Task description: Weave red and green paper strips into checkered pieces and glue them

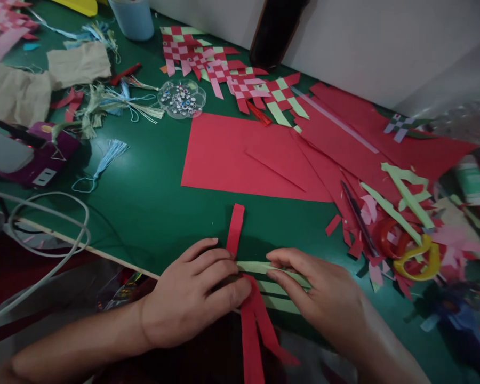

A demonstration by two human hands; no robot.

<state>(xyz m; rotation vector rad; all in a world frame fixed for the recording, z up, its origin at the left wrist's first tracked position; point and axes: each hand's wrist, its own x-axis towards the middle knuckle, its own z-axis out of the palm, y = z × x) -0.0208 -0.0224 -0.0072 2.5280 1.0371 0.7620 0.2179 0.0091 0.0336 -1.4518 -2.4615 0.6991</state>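
Note:
My left hand [200,290] lies over crossed paper strips at the table's front edge, fingers curled and thumb pressed on the red strips. One red paper strip [236,229] sticks out beyond its fingers; two more red paper strips [251,336] hang toward me over the edge. My right hand [316,293] pinches a light green paper strip [256,266] between thumb and fingertips. Other light green paper strips [278,304] run below it, side by side. Where the strips cross is mostly hidden under my left hand.
Red paper sheets [224,154] lie ahead. Red-handled scissors [388,240], yellow-handled scissors [420,261] and paper scraps are at right. Woven paper pieces [216,66], a clear dish of small beads [182,98] and a dark phone [276,32] stand farther back. Blue tassels [108,157] and a white cable [86,224] are left.

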